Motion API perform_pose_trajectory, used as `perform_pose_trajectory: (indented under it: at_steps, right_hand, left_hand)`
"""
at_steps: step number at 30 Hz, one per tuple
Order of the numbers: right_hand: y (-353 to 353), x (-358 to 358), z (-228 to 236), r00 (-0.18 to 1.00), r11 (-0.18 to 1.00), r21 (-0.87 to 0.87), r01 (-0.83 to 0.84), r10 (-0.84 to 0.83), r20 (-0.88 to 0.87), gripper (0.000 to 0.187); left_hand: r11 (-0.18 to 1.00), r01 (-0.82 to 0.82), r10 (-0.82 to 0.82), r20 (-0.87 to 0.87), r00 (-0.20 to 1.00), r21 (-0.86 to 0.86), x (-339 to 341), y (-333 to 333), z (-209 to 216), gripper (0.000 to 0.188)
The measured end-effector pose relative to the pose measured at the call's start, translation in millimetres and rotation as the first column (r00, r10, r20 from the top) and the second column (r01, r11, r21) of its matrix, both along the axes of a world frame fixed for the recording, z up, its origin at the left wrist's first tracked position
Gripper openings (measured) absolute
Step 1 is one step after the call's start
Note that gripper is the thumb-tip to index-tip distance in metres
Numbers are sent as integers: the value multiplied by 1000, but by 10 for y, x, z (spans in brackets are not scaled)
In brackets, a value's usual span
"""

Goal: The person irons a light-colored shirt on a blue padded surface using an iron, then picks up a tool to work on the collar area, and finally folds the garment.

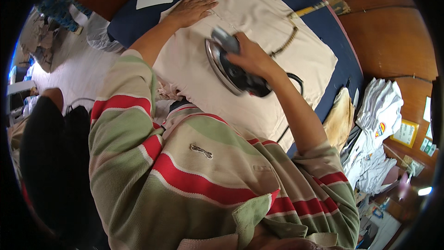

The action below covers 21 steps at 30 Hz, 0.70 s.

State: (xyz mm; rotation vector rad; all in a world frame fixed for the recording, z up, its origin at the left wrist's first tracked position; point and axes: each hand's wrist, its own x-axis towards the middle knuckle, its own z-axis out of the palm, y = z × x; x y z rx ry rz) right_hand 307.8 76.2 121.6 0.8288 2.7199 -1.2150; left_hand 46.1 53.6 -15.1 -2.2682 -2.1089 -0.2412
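Item: one cream garment [187,67], spread out wide. It is pressed on by the left fingers, is overlain by the iron below the right fingers, and is extended past both hands toward the far edge. Wrinkles are seen in the cloth between the two hands and to the right of them.

Item: one left hand [192,11], laid palm down at the garment's far left part. The fingers are extended and slightly parted; nothing is gripped by them.

Item: one right hand [251,55], blurred. The fingers are curled around the handle of the iron; how tightly they are closed cannot be told.

Item: one electric iron [237,72], black and grey, edged by a silver soleplate. It is held beneath the right fingers; whether the soleplate is fully in contact with the cloth cannot be told.

Item: one black power cord [299,82], looped to the right of the right fingers, past the wrist.

Item: one brown cord-like strip [286,41], laid on the cloth to the right of the right fingers.

Item: one navy cover [132,23], exposed to the left of the left fingers and again well to the right of the right fingers.

Item: one white card [155,0], placed on the cover, left of the left fingers.
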Motion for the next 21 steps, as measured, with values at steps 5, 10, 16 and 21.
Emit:
perform_pose_trajectory:
  at_steps: [5,10,16,21]
  right_hand:
    - [-96,410,43,991,991,-70,118,-113,64,51]
    - [-11,-128,-26,996,996,6,89,-89,-16,54]
    - [38,-759,-53,999,999,-31,-18,17,-34,57]
    - [-291,-880,-48,967,966,-62,-252,254,12,56]
  left_hand:
    - [834,-486,460,155,874,260,160,-718,281,46]
    - [616,-787,780,153,607,-16,248,-1216,330,34]
    - [535,-841,827,250,503,-78,103,-1250,256,24]
    - [477,-878,839,316,444,-32,111,-1436,242,25]
